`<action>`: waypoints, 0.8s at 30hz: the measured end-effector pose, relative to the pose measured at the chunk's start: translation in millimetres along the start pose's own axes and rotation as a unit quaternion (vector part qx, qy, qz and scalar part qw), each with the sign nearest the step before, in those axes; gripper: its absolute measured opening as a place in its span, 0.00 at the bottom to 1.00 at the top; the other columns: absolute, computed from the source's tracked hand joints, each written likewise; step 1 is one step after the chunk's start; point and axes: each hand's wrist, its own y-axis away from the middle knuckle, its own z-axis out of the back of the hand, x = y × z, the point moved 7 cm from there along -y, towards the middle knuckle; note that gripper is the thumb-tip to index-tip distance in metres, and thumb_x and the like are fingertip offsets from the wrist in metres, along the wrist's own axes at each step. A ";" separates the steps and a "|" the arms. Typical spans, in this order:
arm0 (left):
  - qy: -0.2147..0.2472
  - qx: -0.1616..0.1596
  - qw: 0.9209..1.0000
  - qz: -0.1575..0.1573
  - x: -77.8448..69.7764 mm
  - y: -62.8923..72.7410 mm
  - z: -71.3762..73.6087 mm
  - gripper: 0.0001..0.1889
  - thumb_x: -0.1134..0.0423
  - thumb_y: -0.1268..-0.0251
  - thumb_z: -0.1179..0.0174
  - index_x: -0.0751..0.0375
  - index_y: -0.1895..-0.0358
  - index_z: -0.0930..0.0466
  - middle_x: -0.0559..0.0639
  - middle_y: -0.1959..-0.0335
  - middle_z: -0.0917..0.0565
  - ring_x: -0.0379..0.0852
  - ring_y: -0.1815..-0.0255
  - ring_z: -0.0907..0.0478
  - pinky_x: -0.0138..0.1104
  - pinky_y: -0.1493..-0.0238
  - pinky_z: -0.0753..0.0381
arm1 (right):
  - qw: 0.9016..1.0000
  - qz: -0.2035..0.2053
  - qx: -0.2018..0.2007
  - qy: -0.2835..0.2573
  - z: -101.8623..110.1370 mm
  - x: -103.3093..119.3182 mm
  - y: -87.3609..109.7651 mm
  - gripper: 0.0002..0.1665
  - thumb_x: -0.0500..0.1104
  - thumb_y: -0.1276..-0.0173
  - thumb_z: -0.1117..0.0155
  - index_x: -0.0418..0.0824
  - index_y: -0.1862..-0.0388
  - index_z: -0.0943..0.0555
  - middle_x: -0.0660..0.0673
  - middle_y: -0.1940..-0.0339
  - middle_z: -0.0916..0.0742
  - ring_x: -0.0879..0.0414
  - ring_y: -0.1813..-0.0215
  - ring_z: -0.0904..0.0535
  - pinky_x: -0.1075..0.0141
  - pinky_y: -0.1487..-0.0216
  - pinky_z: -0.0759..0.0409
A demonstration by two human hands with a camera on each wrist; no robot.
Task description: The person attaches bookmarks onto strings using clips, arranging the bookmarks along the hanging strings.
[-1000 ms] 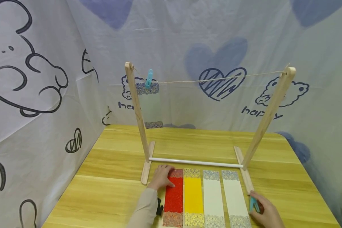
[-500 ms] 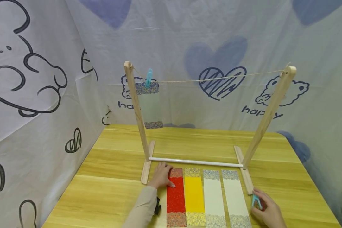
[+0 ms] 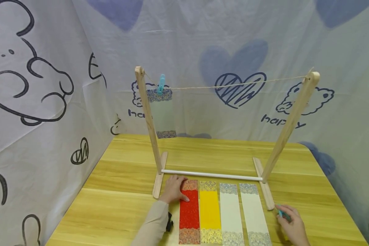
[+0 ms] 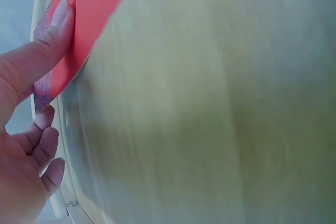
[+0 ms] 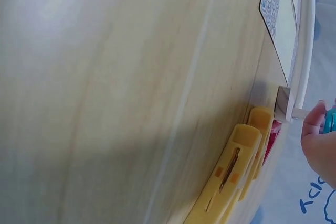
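My left hand [image 3: 173, 190] grips the red paper strip [image 3: 189, 212] with patterned ends near its far left corner. The left wrist view shows the thumb on the strip's face, other fingers at or behind its edge, and the strip tilted off the tabletop. My right hand [image 3: 292, 222] holds a light-blue clothespin [image 3: 283, 215] between thumb and fingers, beside the rack's right foot. Right of the red strip lie a yellow strip [image 3: 210, 212] and two white strips [image 3: 230, 212]. Another blue clothespin [image 3: 161, 84] clips a pale strip [image 3: 162, 116] to the string.
A wooden rack stands at the back, with a left post [image 3: 149, 123], right post [image 3: 290, 126], white bottom bar [image 3: 212, 175] and a string [image 3: 233, 84] across the top. Yellow clothespins [image 5: 231, 166] and a red one [image 5: 272, 139] lie near my right hand.
My right hand has shifted slightly right and turned the clothespin, now mostly covered by the fingers. The red strip has slid a little away from me, with my left hand on it.
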 end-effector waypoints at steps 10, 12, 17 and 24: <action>0.049 -0.003 0.999 0.017 3.3 1.1 2.6 0.39 0.55 0.72 0.24 0.62 0.47 0.27 0.50 0.67 0.31 0.45 0.68 0.36 0.38 0.63 0.34 | 0.998 -0.045 -0.035 -0.026 -1.6 -25.1 -12.1 0.20 0.38 0.42 0.37 0.31 0.51 0.24 0.47 0.63 0.19 0.67 0.72 0.26 0.70 0.79 0.26; 0.083 -0.004 0.996 0.025 5.2 0.3 2.0 0.38 0.57 0.70 0.24 0.62 0.47 0.27 0.51 0.65 0.30 0.47 0.66 0.34 0.40 0.62 0.31 | 0.997 -0.042 -0.051 -0.036 -4.0 -39.9 -18.6 0.20 0.41 0.42 0.37 0.34 0.52 0.23 0.54 0.63 0.19 0.68 0.68 0.24 0.71 0.76 0.24; 0.221 0.005 0.974 0.042 9.6 -0.9 -3.1 0.30 0.68 0.62 0.28 0.63 0.49 0.26 0.56 0.56 0.27 0.53 0.56 0.30 0.44 0.55 0.29 | 0.994 0.023 -0.098 -0.031 -7.7 -59.9 -31.2 0.14 0.40 0.43 0.35 0.37 0.58 0.20 0.55 0.60 0.23 0.70 0.63 0.26 0.77 0.68 0.25; 0.326 0.001 0.943 0.065 10.7 -0.2 -3.5 0.22 0.78 0.58 0.34 0.67 0.54 0.24 0.57 0.59 0.23 0.45 0.70 0.36 0.32 0.71 0.34 | 0.987 0.025 -0.076 -0.138 -12.5 -54.1 -34.6 0.23 0.40 0.47 0.31 0.29 0.55 0.25 0.61 0.66 0.19 0.69 0.65 0.22 0.75 0.70 0.23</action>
